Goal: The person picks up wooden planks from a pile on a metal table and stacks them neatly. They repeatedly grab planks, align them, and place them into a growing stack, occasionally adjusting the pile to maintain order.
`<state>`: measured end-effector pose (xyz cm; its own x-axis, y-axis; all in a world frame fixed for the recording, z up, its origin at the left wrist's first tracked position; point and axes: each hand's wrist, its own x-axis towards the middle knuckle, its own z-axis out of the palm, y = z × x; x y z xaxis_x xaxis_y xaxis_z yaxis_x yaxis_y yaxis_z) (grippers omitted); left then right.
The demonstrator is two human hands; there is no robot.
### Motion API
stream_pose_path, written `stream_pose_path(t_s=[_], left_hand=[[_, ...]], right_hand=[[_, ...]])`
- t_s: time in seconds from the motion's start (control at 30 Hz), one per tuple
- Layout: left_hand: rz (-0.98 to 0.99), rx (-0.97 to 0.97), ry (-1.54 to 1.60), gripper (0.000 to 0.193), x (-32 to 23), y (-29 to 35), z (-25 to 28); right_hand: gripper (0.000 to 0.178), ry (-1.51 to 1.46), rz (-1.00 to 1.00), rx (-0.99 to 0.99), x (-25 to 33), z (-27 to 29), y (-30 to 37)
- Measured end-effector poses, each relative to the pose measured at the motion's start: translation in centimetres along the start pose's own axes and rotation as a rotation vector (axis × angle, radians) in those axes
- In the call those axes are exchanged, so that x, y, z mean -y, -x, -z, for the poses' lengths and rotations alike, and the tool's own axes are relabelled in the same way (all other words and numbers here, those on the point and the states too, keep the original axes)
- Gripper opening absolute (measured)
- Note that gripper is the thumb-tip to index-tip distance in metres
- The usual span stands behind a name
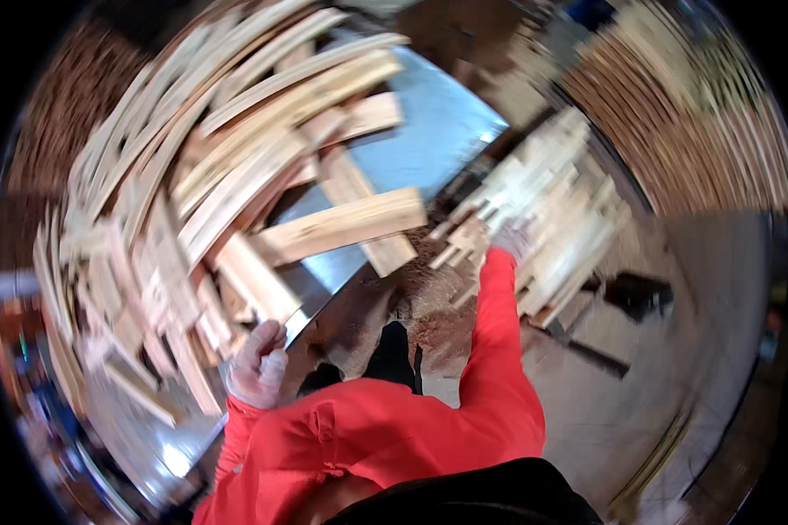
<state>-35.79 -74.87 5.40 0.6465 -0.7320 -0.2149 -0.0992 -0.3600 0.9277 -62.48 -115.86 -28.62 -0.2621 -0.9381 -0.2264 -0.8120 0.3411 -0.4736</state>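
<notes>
My left hand (260,366), in a pale glove, is held by the near edge of the metal table (446,109) with its fingers curled into a loose fist. No object shows in it. Just beyond it lie the ends of loose wooden boards (263,276), heaped across the table. My right arm stretches forward and to the right, and my gloved right hand (510,238) is at a stack of pale wooden strips (556,219). Motion blurs its fingers, so whether they grip a strip cannot be made out.
At the far right stands a large pile of layered boards (683,114). A dark metal bar (597,357) juts out below the strip stack. Sawdust (438,337) covers the floor near my feet. Brown stacked material (74,105) is at the far left.
</notes>
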Motion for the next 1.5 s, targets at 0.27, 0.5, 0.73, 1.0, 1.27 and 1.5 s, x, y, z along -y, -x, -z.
stream_pose_path(t_s=[0.27, 0.5, 0.73, 1.0, 1.27, 1.5], left_hand=[[-0.109, -0.712, -0.320, 0.036, 3.5, 7.6, 19.3], [0.681, -1.267, -0.458, 0.097, 21.9, 14.8, 41.9], [1.048, -0.987, 0.009, 0.112, 34.3, 12.2, 50.1], [0.353, -1.101, 0.600, 0.055, 38.4, 30.6, 52.6], [1.168, -1.220, -0.396, 0.070, 41.1, 45.7, 75.6], [1.293, -1.098, -0.551, 0.067, 57.1, 53.0, 93.8]], right_hand=[[0.052, -1.049, 1.186, 0.644, 24.1, 6.8, 37.6], [0.089, -0.387, 1.841, 0.584, 41.6, -5.6, 66.7], [0.100, 0.218, 1.445, 0.255, 51.5, -15.5, 82.3], [0.084, -0.093, 1.936, 0.389, 44.1, -14.7, 88.5], [0.075, 0.159, 2.038, 0.577, 46.3, -21.7, 103.1], [0.090, 0.720, 1.947, 0.276, 56.8, -30.8, 117.4]])
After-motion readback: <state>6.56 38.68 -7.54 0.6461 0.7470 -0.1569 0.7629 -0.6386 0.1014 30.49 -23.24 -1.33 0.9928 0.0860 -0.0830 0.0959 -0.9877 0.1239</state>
